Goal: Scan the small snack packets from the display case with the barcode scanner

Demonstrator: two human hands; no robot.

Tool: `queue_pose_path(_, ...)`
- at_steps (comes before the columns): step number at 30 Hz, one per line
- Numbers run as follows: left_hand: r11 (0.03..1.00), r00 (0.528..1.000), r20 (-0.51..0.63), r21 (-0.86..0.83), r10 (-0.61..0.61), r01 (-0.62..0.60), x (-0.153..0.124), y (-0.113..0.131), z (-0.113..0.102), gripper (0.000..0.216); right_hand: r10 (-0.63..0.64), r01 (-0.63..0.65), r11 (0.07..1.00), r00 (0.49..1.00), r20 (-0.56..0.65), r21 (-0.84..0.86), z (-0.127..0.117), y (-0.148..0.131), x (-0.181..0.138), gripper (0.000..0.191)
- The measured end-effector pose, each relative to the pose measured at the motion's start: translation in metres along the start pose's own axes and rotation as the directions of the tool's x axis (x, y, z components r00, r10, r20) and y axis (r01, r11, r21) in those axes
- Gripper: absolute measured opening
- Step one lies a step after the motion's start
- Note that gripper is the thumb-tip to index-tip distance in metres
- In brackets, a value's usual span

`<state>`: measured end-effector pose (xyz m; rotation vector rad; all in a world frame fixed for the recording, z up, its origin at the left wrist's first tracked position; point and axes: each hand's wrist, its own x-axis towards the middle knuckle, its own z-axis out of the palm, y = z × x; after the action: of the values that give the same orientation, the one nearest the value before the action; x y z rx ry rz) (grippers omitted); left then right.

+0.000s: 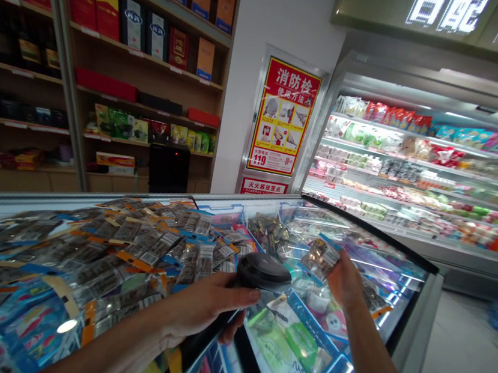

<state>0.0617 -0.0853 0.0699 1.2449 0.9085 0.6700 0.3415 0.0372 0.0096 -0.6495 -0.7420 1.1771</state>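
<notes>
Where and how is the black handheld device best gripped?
Probably by its handle, from the left, as the left hand does: slim and slanting down toward the person, it suits wrapping fingers, while the rounded head looks bulkier.

Packets [123, 250] lie spread across the left part of the chest freezer [421, 341]; in its right part sit baskets [314, 324] with bagged goods [287, 339] in them. Between these, over the middle, is the left grip [211, 303] around a handheld device [263, 271]; to its right, the right grip [346, 281] holds a single packet [319, 257] above the baskets. Behind the freezer stand shelves [191, 96] at left, a wall poster [284, 118] centrally, and a refrigerated display [470, 267] at right.
</notes>
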Motion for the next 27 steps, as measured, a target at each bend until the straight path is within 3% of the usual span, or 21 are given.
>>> queue_pose_path(12, 0.996, 0.998, 0.033, -0.070, -0.056, 0.058, 0.0002, -0.0007, -0.0017, 0.032, -0.066, 0.065, 0.998, 0.993, -0.094, -0.012, -0.0045, -0.0047, 0.0036, 0.022)
queue_pose_path(27, 1.000, 0.994, 0.110, 0.002, -0.020, 0.020, 0.0023, -0.0048, -0.0066, 0.028, -0.051, 0.053, 0.998, 0.992, -0.117, 0.019, -0.0068, -0.0021, 0.0062, 0.025)
